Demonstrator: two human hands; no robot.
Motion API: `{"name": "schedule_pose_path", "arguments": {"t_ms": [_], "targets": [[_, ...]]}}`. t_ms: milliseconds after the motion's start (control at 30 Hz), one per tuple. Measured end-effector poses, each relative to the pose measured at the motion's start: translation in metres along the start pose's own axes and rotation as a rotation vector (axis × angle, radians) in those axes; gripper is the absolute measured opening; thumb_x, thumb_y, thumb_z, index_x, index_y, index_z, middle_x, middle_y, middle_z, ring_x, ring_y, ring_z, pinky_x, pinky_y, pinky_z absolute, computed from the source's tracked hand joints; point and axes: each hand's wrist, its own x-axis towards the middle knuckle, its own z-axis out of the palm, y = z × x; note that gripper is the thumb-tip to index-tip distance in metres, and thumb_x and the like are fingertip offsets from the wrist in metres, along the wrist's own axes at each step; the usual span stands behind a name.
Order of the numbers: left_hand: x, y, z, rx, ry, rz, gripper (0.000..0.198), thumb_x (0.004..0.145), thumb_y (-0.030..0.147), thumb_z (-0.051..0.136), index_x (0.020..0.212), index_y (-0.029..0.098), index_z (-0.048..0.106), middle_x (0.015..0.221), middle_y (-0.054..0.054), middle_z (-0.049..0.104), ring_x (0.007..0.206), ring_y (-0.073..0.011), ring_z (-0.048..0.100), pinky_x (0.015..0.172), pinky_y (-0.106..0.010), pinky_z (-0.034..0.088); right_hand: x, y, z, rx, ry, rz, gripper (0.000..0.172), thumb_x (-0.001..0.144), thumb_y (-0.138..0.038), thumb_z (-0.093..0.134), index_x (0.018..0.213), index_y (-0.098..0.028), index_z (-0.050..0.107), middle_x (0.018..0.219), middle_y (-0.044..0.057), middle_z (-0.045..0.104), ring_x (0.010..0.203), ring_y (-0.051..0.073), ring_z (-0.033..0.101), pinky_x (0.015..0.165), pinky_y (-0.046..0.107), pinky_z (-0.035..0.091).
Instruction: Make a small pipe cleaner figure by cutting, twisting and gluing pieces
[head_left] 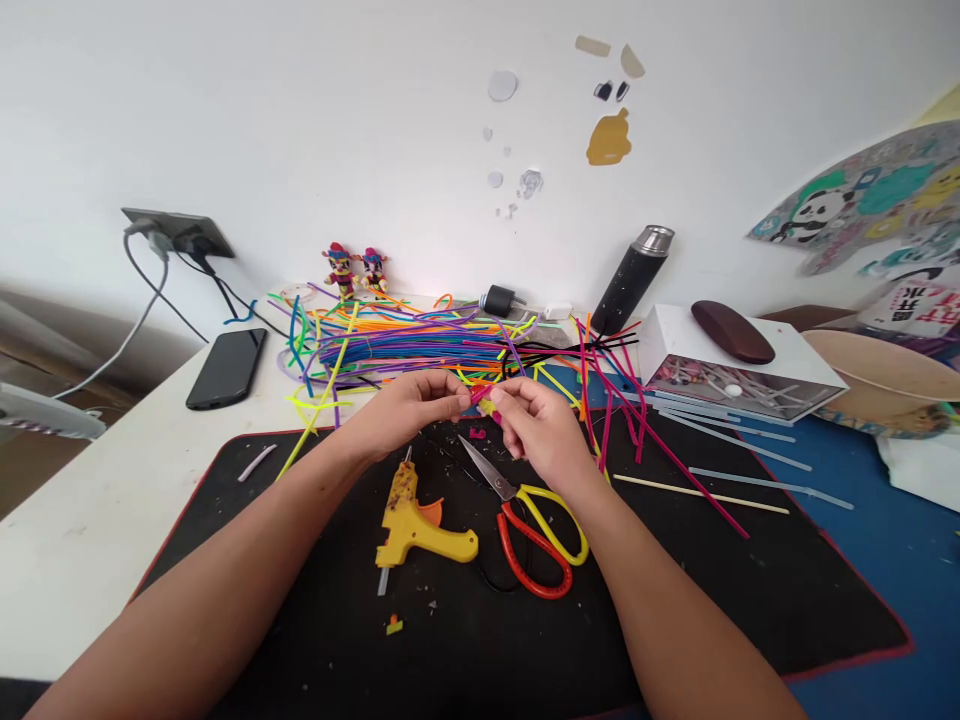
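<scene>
Two hands, glue gun, scissors

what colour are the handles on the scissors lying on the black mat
On the scissors, one handle loop is red and the other is yellow; the head view shows them clearly.

Only one piece of writing shows: large dark Chinese characters on a white printed sheet at the far right edge, too cut off and tilted to read. Nothing else carries readable text.
</scene>
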Motion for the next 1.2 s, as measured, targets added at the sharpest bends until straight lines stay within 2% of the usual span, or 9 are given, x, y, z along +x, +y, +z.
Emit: {"name": "schedule_pose_path", "arguments": {"t_ms": [133, 500, 667, 767, 867, 1200], "targets": [[0.001, 0.0, -0.001, -0.007, 0.036, -0.006, 0.045, 0.08, 0.061, 0.077, 0.082, 0.017, 0.066, 0.074, 0.001, 0.061, 0.071, -0.0155, 0.053, 0.07, -0.029, 0.043, 0.0, -0.003, -0.002, 0.048, 0.03, 0.013, 0.039, 0.088, -0.058, 0.07, 0.092, -0.02, 0.064, 0.05, -0.009, 0.05, 0.038, 0.009, 0.041, 0.038, 0.021, 0.031], [0.0, -0.001, 0.003, 0.047, -0.014, -0.006, 0.035, 0.082, 0.051, 0.077, 0.085, 0.017, 0.07, 0.077, 0.001, 0.065, 0.071, -0.0153, 0.054, 0.07, -0.029, 0.042, 0.0, 0.002, 0.001, 0.037, -0.034, 0.025, 0.038, 0.087, -0.057, 0.072, 0.094, -0.02, 0.064, 0.052, -0.01, 0.051, 0.038, 0.009, 0.043, 0.038, 0.022, 0.033], [0.0, -0.003, 0.002, -0.081, -0.024, 0.015, 0.034, 0.085, 0.05, 0.079, 0.085, 0.017, 0.072, 0.079, 0.0, 0.066, 0.074, -0.0154, 0.057, 0.075, -0.03, 0.046, 0.0, 0.001, 0.002, 0.076, -0.001, 0.019, 0.035, 0.086, -0.054, 0.074, 0.089, -0.021, 0.063, 0.05, -0.01, 0.049, 0.038, 0.008, 0.043, 0.038, 0.022, 0.033], [0.0, -0.005, 0.0, -0.192, 0.002, 0.026, 0.033, 0.081, 0.045, 0.086, 0.092, 0.016, 0.073, 0.088, -0.002, 0.07, 0.078, -0.0151, 0.06, 0.077, -0.029, 0.048, 0.001, 0.002, 0.001, 0.13, 0.013, 0.031, 0.034, 0.085, -0.052, 0.075, 0.088, -0.021, 0.063, 0.048, -0.011, 0.046, 0.037, 0.008, 0.042, 0.037, 0.021, 0.031], [0.001, -0.007, 0.001, -0.267, -0.022, 0.043, 0.032, 0.079, 0.038, 0.09, 0.096, 0.016, 0.073, 0.096, -0.004, 0.073, 0.085, -0.0155, 0.064, 0.08, -0.028, 0.051, 0.0, 0.001, 0.001, 0.181, -0.002, 0.055, 0.034, 0.085, -0.051, 0.077, 0.088, -0.021, 0.062, 0.047, -0.011, 0.044, 0.036, 0.008, 0.04, 0.037, 0.021, 0.029], [0.002, -0.01, 0.004, -0.338, -0.085, 0.123, 0.026, 0.081, 0.029, 0.091, 0.093, 0.013, 0.074, 0.085, -0.001, 0.071, 0.078, -0.0111, 0.063, 0.077, -0.024, 0.052, -0.002, 0.0, 0.003, 0.281, -0.081, 0.106, 0.04, 0.081, -0.053, 0.082, 0.091, -0.02, 0.063, 0.047, -0.012, 0.044, 0.036, 0.007, 0.04, 0.038, 0.021, 0.026]]}}
